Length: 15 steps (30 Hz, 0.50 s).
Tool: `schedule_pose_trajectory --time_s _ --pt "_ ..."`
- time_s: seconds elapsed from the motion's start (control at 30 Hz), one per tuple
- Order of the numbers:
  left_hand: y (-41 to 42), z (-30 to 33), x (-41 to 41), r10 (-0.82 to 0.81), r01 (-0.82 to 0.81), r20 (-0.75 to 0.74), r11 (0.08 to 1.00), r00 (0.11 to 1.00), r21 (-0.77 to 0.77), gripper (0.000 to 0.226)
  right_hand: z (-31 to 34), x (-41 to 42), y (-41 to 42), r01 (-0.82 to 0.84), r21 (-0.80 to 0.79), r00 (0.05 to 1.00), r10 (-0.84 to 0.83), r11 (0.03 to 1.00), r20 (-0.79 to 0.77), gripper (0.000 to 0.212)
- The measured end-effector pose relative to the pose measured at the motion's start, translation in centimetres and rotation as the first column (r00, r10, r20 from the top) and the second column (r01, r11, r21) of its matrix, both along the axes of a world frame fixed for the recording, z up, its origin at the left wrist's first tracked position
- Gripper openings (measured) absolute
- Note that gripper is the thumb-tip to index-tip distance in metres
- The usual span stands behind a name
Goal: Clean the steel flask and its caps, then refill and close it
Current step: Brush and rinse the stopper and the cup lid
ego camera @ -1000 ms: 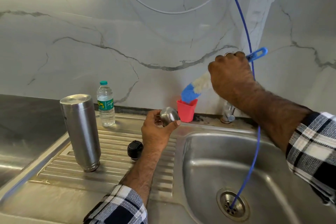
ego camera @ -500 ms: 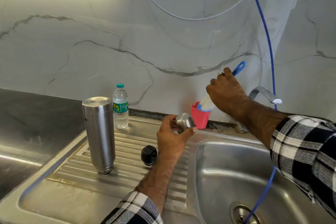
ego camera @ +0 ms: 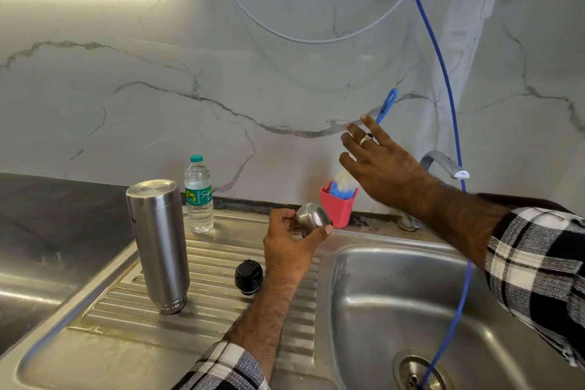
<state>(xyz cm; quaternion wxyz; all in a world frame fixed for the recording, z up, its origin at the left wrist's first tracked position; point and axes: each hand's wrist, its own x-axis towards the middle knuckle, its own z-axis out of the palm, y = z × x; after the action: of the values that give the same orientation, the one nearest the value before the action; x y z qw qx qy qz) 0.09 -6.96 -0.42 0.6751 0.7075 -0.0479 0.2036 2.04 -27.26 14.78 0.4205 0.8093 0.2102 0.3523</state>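
The steel flask [ego camera: 160, 244] stands upside down on the ribbed drainboard [ego camera: 215, 304]. A black inner cap [ego camera: 249, 276] lies on the ribs to its right. My left hand [ego camera: 289, 247] grips the steel outer cap [ego camera: 311, 218] above the drainboard's right edge. The blue-and-white bottle brush [ego camera: 343, 184] stands head down in a pink cup [ego camera: 338, 207] at the wall, its blue handle [ego camera: 386, 106] leaning up to the right. My right hand [ego camera: 378, 158] hovers in front of the brush with fingers spread and holds nothing.
A small plastic water bottle [ego camera: 198, 196] stands behind the flask. The sink basin [ego camera: 380, 304] lies to the right, with a blue hose [ego camera: 443, 89] hanging into its drain [ego camera: 418, 372]. A tap spout [ego camera: 443, 165] curves behind my right wrist. Dark counter [ego camera: 47, 215] lies left.
My right hand lowered the brush head into the pink cup and let go, its fingers now spread. My left hand keeps hold of the steel cap.
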Motion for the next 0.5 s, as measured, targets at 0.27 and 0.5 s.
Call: schedule_pose_trajectory --time_s 0.27,0.5 --pt "-0.8 0.3 -0.5 -0.186 0.184 0.041 0.982 0.982 0.041 0.061 -2.8 -5.3 0.3 0.091 0.695 0.979 0.062 0.713 -0.192 0.026" --pt "-3.5 -0.8 -3.0 -0.466 0.450 0.016 0.862 0.885 0.235 0.080 -7.9 -10.8 -2.6 0.455 0.887 0.773 0.458 0.082 -0.439 0.057"
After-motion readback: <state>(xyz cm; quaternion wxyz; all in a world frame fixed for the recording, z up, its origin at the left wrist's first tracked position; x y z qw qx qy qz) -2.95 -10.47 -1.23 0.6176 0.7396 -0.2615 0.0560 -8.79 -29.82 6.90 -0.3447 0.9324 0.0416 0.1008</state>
